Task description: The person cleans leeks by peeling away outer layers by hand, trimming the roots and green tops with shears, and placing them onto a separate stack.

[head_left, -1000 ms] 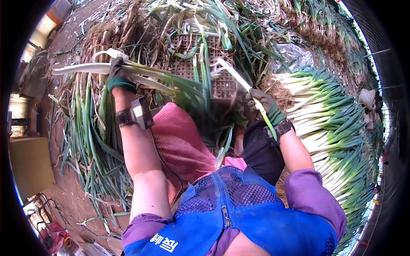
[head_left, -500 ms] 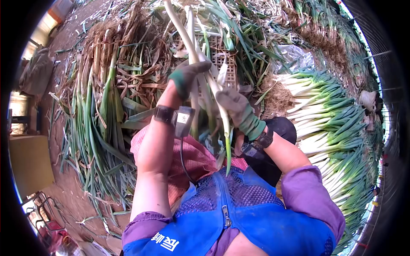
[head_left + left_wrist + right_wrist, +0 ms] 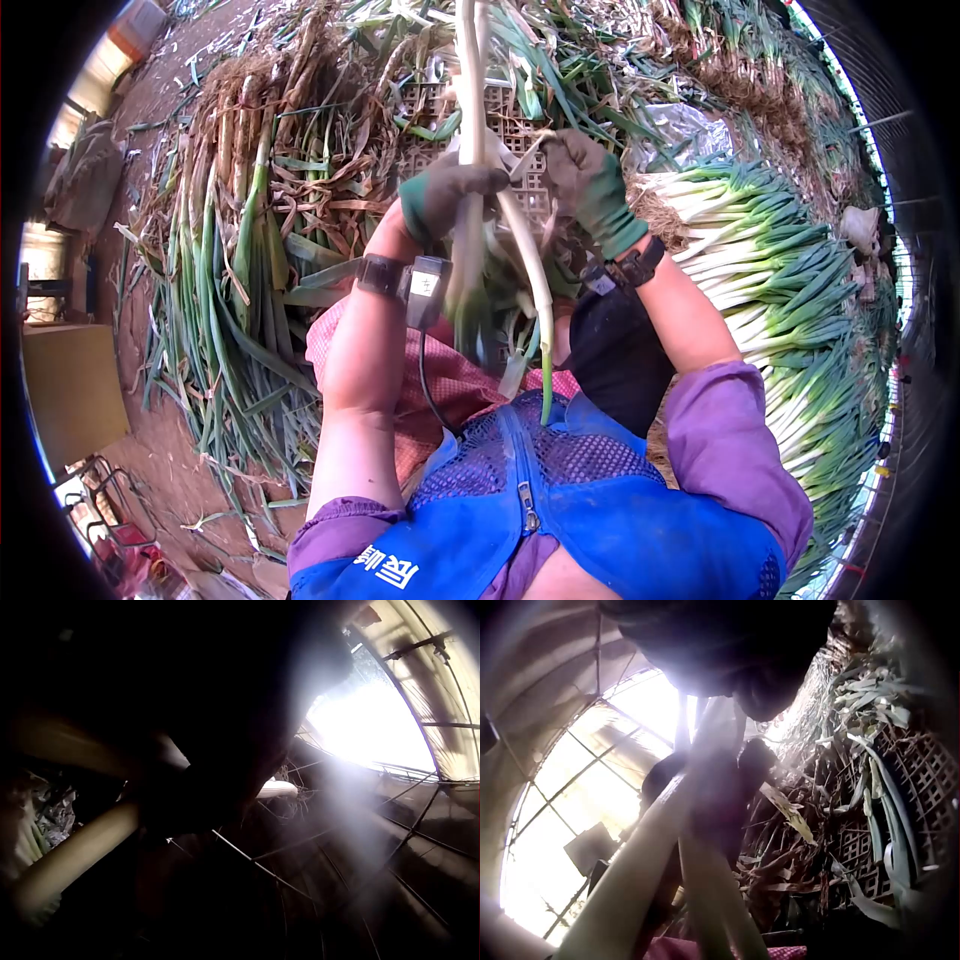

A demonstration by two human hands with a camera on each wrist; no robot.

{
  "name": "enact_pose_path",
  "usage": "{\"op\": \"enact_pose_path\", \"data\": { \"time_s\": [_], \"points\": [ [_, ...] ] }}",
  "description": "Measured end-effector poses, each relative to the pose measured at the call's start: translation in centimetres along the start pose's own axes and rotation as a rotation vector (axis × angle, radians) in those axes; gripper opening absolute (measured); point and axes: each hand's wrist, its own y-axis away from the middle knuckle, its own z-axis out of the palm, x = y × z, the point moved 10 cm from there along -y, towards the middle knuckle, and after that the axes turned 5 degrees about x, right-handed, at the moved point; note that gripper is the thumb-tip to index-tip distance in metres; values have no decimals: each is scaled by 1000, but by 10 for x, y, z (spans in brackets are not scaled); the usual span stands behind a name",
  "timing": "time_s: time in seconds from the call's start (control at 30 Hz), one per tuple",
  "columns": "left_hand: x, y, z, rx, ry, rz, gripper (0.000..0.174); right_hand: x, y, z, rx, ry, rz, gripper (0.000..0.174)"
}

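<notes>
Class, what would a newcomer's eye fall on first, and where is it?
Probably the long row of white-and-green onions along the person's right. Next come the pale stalks gripped by the left hand, upper center, and the bright blue vest at the bottom of the head view.

I have on a bright blue vest (image 3: pixel 650 520) with holey blue net (image 3: pixel 590 455) across it. A zipper (image 3: pixel 529 510) goes down the front, and white writing (image 3: pixel 388 567) is on one side. My sleeves (image 3: pixel 715 420) are purple and pushed up. My gloves (image 3: pixel 580 165) are grey-brown with green cuffs (image 3: pixel 614 220). Black straps (image 3: pixel 380 273) go round both wrists. The left one has a dark box (image 3: pixel 428 312), a white sticker (image 3: pixel 424 284) and a black cord (image 3: pixel 424 380).
</notes>
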Motion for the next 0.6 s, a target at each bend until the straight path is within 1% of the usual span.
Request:
{"op": "enact_pose_path", "data": {
  "time_s": [0.07, 0.13, 0.17, 0.2, 0.23, 0.3, 0.33, 0.37, 0.43, 0.5, 0.53, 0.57, 0.6],
  "points": [
    [7, -5, 3, 17, 40, 89, 31, -24, -12, -11, 54, 132, -137, 24],
    [3, -7, 9, -46, 37, 63, 37, -33, -27, -18, 146, 289, -307, 25],
    [4, -7, 13, -79, 33, 49, 42, -28, -44, -24, 141, 349, -256, 25],
    [8, -5, 15, -67, 15, 88, 52, -23, -62, -35, 138, 410, -201, 25],
    [10, -5, 19, -118, 77, 95, 57, -18, -81, -47, 136, 471, -146, 26],
    [11, 3, 23, -100, 101, 56, 55, -19, -118, -87, 312, 460, -161, 24],
    [14, 6, 26, -96, 122, 60, 56, -13, -139, -107, 373, 543, -134, 27],
    [19, 12, 31, -67, 111, 18, 53, -10, -157, -128, 437, 625, -105, 30],
    [22, 12, 40, -155, 118, 66, 51, -3, -181, -165, 444, 526, 107, 32],
    [16, 11, 37, -178, 40, 89, 53, 13, -202, -213, 611, 365, 179, 34],
    [18, 16, 40, -178, 129, 44, 52, 25, -221, -229, 517, 440, 205, 35],
    [17, 20, 42, -177, 218, 0, 52, 69, -254, -231, 363, 77, 272, 25],
    [17, 21, 41, -169, 239, -5, 51, 69, -253, -212, 247, 101, 271, 18]
  ]
}}
